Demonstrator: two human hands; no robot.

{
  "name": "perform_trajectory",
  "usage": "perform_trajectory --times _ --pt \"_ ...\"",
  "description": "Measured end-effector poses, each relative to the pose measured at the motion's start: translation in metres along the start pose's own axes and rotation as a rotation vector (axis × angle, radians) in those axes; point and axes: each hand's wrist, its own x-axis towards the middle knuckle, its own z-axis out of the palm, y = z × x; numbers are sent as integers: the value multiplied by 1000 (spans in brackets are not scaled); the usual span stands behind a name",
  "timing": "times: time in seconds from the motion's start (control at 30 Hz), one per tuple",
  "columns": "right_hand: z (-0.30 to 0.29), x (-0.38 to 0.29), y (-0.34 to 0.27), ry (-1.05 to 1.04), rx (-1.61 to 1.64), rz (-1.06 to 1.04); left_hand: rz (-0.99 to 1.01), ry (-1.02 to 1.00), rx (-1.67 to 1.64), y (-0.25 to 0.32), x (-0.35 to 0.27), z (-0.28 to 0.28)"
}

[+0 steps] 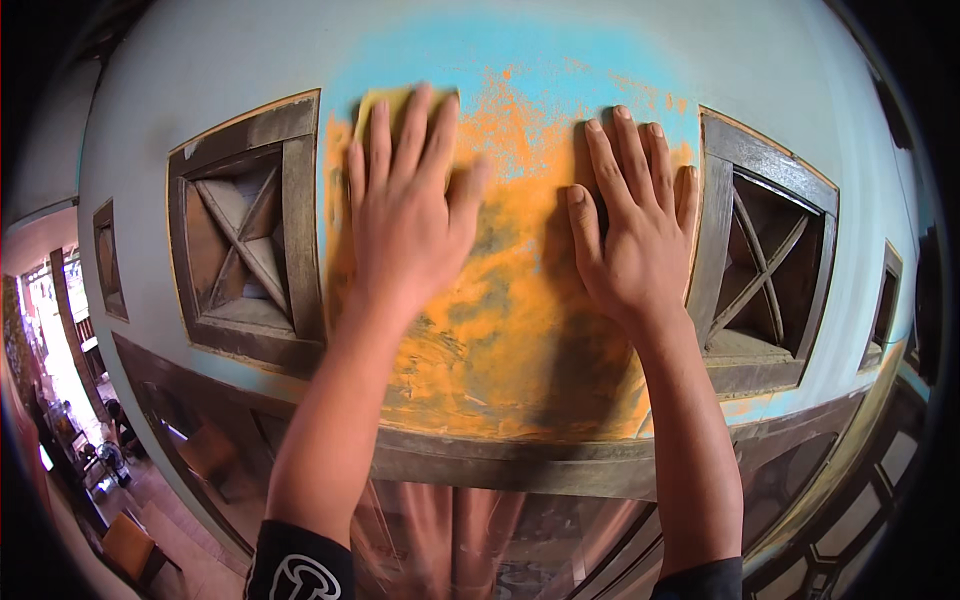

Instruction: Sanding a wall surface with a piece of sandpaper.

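Observation:
My left hand (409,202) lies flat over a yellow sheet, likely sandpaper (367,112), pressing it against the wall. The sheet shows past the fingertips and between the fingers; the palm hides the rest. Slight blur softens this hand. To the right, my right hand (637,217) rests with spread fingers against the wall, holding nothing. Between the hands runs a patch of orange paint (517,300), scuffed with grey smears in its lower part. Higher up, the orange breaks into specks over turquoise paint (495,45).
Wooden-framed vents with crossed bars flank the patch, a left vent (304,225) and a right vent (718,225). Below runs a wooden beam (517,472) above glass with pinkish curtains (427,532) behind it. A chair (127,544) stands on the floor at lower left, near a bright opening (52,337).

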Motion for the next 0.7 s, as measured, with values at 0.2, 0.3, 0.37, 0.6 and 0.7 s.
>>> perform_trajectory --times 0.2,0.3,0.37,0.6,0.7 --pt "1 -4 -2 10 21 -1 -27 24 20 -5 5 6" --pt "4 -5 2 10 13 -1 -67 -48 31 8 -37 -2" --pt "3 -9 3 11 8 -1 -70 -97 35 11 -54 -2" --pt "1 -6 0 23 34 -2 -24 -15 48 12 -7 3" --pt "1 -9 1 12 28 11 -62 -88 14 26 -61 -9"
